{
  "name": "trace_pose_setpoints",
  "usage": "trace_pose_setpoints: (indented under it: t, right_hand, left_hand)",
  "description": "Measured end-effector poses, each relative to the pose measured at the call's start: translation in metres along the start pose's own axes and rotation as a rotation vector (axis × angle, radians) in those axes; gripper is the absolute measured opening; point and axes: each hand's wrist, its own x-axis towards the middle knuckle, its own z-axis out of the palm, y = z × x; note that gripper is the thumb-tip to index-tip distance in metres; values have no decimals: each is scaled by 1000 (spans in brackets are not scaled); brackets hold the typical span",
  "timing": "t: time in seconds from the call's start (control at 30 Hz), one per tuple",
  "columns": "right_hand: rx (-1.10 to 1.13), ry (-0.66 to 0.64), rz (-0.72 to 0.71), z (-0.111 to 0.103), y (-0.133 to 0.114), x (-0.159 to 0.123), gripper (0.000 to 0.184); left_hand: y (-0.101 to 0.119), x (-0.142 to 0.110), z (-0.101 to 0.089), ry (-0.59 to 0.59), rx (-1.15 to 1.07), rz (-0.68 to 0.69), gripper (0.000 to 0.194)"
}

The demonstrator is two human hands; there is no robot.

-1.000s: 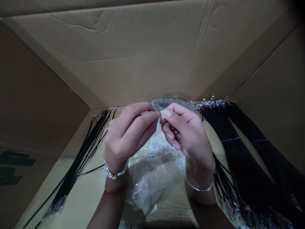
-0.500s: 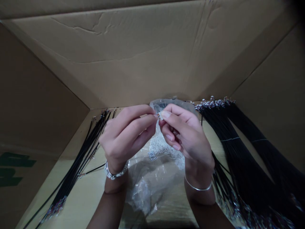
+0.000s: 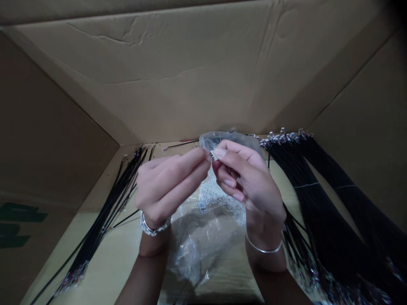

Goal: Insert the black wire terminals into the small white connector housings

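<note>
My right hand (image 3: 244, 178) pinches a small white connector (image 3: 214, 155) between thumb and fingertips, above a clear plastic bag (image 3: 193, 245). My left hand (image 3: 168, 188) has its fingers closed, with their tips against the connector, apparently on a thin wire end that the fingers mostly hide. The bag holds a heap of tiny white parts (image 3: 219, 199) and bears a small printed label (image 3: 202, 207). Its upper end (image 3: 219, 139) bunches up behind my hands.
Bundles of thin black wires with small terminals lie on the left (image 3: 110, 203) and right (image 3: 327, 212) of the cardboard floor (image 3: 117, 258). A single wire (image 3: 179, 145) lies at the back. Cardboard walls (image 3: 159, 72) surround the space close by.
My left hand has rotated slightly and dropped a little, uncovering the single wire at the back. My right hand stays nearly still with the connector.
</note>
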Motion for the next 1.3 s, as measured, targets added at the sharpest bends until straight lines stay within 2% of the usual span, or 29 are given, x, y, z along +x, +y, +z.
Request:
trace_pose_setpoints:
  t: [0.13, 0.3, 0.47, 0.7, 1.13, 1.3]
  right_hand:
    - [4, -11, 4, 0, 0, 0, 26]
    - [-16, 37, -23, 2, 1, -2, 25]
    - [-25, 42, -30, 3, 1, -3, 26]
    - [-54, 74, -60, 4, 3, -3, 26]
    - [43, 60, 43, 2, -2, 1, 30]
    - [8, 69, -10, 2, 1, -1, 29]
  left_hand:
    - [1, -1, -5, -33, 23, 2, 12]
    - [-3, -2, -2, -36, 29, 54, 16]
    - [-5, -4, 3, 17, 16, 73, 15]
    - [-4, -2, 0, -25, -6, 60, 17]
    - [-4, -1, 2, -43, 17, 67, 13]
    - [-5, -2, 4, -21, -33, 66, 15]
